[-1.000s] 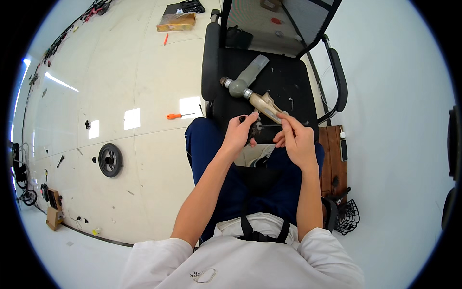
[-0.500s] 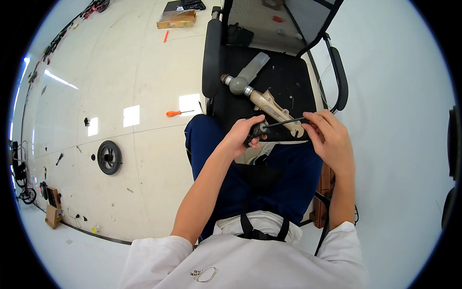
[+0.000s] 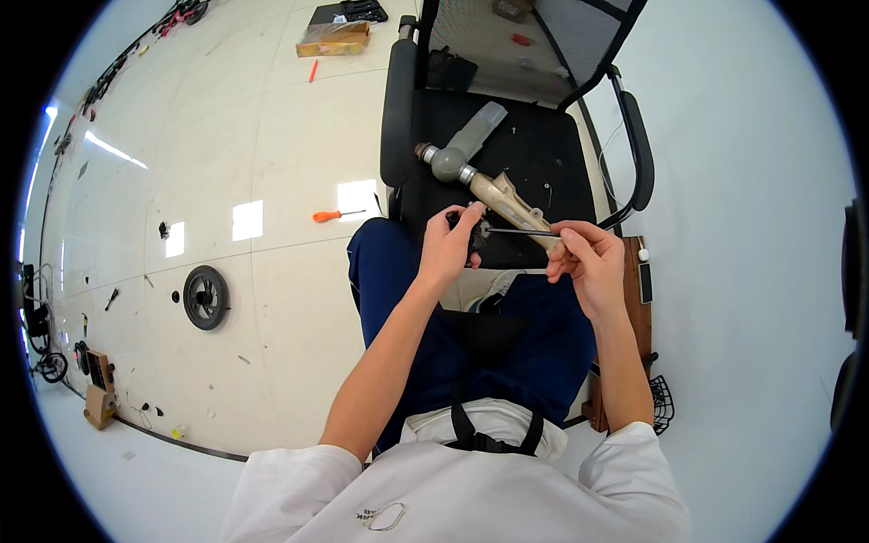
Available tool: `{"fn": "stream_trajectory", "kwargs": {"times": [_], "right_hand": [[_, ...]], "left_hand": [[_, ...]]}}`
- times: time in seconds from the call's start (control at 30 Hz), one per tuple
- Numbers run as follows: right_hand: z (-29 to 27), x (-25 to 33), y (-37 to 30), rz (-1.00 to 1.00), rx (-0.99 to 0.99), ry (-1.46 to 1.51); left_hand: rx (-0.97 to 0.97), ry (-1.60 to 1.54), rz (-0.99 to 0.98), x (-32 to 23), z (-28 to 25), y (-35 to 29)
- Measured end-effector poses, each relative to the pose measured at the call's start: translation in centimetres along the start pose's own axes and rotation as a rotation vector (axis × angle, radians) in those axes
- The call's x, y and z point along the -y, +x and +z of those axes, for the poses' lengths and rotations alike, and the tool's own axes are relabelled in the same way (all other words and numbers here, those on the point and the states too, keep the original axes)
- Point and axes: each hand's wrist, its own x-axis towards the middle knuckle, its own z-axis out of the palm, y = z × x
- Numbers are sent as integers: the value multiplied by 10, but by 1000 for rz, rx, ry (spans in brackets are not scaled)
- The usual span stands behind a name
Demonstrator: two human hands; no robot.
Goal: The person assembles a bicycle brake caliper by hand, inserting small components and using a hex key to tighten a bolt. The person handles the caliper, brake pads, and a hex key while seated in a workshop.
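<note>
My left hand (image 3: 442, 249) is closed around a small black mechanical part (image 3: 479, 232), partly hidden by the fingers. A thin dark rod (image 3: 523, 233), which looks like a hex key, is pinched in my right hand (image 3: 593, 269). It lies nearly level, its left end at the black part; whether it is seated in a hole I cannot tell. Just beyond my hands, a beige and grey frame piece (image 3: 501, 196) with a round grey joint rests on the black chair seat (image 3: 566, 154). Its near end is partly hidden behind the rod and right fingers.
Small loose metal pieces lie on the seat. Chair armrests (image 3: 398, 113) rise on both sides. On the floor at left are an orange-handled screwdriver (image 3: 327, 216) and a black-tyred wheel (image 3: 206, 297). A cardboard box (image 3: 333, 40) lies farther off. A wooden piece (image 3: 637, 317) stands at right.
My right hand has moved left and lower, bringing the rod from a slant to nearly level. My left hand has shifted slightly left and up with the black part, which has turned.
</note>
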Motion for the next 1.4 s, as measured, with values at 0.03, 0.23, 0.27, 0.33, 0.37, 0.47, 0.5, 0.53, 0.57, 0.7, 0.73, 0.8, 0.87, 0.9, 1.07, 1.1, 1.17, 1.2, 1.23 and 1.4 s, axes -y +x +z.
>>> {"fn": "stream_trajectory", "kwargs": {"times": [0.03,0.23,0.27,0.33,0.37,0.47,0.5,0.53,0.57,0.7,0.73,0.8,0.87,0.9,1.07,1.1,1.17,1.2,1.23,1.4], "right_hand": [[1,-2,-2,-71,10,-59],[4,3,-1,-302,94,-433],[0,6,1,-266,76,-518],[-9,1,5,-97,4,-291],[-10,-2,8,-18,-29,-176],[-3,-11,6,254,0,639],[-2,-14,7,321,-96,709],[-5,-19,7,326,-75,790],[-1,-20,2,327,-75,846],[14,-14,-4,165,31,636],[16,-15,-7,39,11,369],[16,-13,-10,-217,-19,-180],[16,0,-15,-465,4,-555],[16,8,-15,-616,30,-764],[13,19,-12,-702,-24,-1098],[11,13,-10,-655,-69,-1076],[4,-7,-11,-356,-141,-720],[1,-19,-10,-213,-175,-537],[-1,-31,-9,-66,-210,-247],[3,-47,-22,294,-180,480]], "left_hand": [[39,-42,-58,-1,-1,0],[163,-109,-261,-5,-6,1],[159,-80,-227,-3,-4,1],[136,-41,-151,0,-1,0],[115,-31,-105,-3,3,-1],[57,-16,-25,1,3,-3],[39,-15,1,2,2,-1],[30,-26,8,1,1,1],[8,-37,1,-1,1,-2],[28,-94,-48,-6,-4,3],[49,-119,-109,-5,-6,1],[94,-177,-217,-10,-6,-3],[150,-200,-268,-13,-7,-2],[182,-205,-283,-11,-10,0],[133,-92,-123,-4,-5,1],[65,-39,-62,-6,-2,-2],[-38,72,45,-1,0,-1],[-89,131,103,-4,3,-1],[-126,157,163,-5,6,-4],[-153,421,558,-2,-2,-1]]}}
